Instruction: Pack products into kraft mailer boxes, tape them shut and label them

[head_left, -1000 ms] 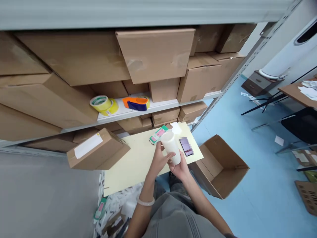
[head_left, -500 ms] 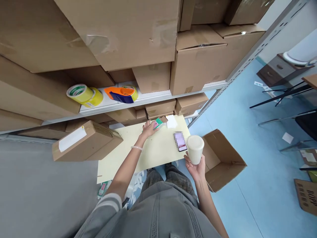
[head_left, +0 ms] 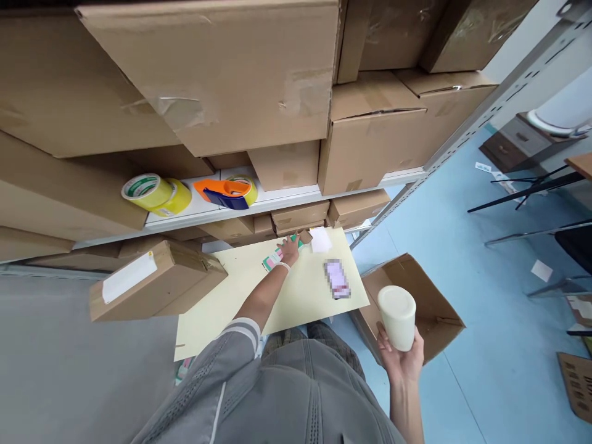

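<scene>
Your right hand (head_left: 403, 361) holds the white cup (head_left: 396, 317) upright, with your fingers and thumb closed around its lower part and your palm beneath or behind it. The cup's top is a flat white surface, though you cannot tell whether that is a lid or the cup's own base. In this view the cup overlaps the open cardboard box (head_left: 419, 277) beside the table's right end, and its height over that box cannot be judged. Your left hand (head_left: 290, 250) reaches down to the far side of the cream table (head_left: 208, 320), its fingers laid over the far end of a green and pink packet (head_left: 272, 261); whether they pinch it or only rest on it, you cannot tell. A pale bracelet (head_left: 283, 266) circles that wrist. Just beyond your left fingertips lies a small brown scrap (head_left: 305, 237), next to a sheet of white paper (head_left: 320, 240). Nearer you, toward the table's right end, lies a phone (head_left: 337, 279) with its screen blurred out. At the table's left end, a closed carton (head_left: 185, 280) with a white label sits tilted. On the shelf (head_left: 287, 196) above are yellow tape rolls (head_left: 155, 196) and an orange and blue tape dispenser (head_left: 226, 192).
</scene>
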Tool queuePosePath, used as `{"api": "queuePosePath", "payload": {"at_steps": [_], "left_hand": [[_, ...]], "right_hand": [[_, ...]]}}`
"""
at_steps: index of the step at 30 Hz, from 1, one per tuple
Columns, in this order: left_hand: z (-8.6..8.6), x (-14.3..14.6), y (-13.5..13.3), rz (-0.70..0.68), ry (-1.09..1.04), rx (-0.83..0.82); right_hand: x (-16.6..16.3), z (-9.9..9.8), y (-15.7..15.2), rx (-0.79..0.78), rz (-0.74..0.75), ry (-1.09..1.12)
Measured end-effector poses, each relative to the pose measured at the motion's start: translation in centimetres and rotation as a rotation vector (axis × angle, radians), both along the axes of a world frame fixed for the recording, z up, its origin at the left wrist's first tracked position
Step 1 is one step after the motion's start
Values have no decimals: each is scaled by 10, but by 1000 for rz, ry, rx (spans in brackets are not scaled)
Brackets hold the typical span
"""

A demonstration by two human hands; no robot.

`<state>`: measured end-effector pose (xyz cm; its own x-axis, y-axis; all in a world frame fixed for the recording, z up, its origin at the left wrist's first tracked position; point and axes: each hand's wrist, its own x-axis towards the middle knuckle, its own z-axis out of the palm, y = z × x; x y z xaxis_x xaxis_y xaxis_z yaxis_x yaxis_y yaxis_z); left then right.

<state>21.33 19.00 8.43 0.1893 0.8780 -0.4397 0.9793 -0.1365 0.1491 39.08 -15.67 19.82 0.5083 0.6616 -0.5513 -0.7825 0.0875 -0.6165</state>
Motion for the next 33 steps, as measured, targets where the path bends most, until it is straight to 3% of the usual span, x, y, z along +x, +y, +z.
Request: {"api": "queuePosePath", "payload": {"at_steps": [4,9,17,25,33], "left_hand": [[14,-25,-15,-10,-56,62],[29,-82,-60,-56,-184,235],[21,-169,-133,79,-341,260],[25,-204,-141,232,-685,178],[18,-222,-132,232,-835,71]], "right_hand": [[-7,10,35,51,73,30],[-32,19,89,69,217,29],[-107,13,148,-55,356,52],[-178,-1,148,-190,422,-156],[-200,-5,127,-261,293,-163]]}}
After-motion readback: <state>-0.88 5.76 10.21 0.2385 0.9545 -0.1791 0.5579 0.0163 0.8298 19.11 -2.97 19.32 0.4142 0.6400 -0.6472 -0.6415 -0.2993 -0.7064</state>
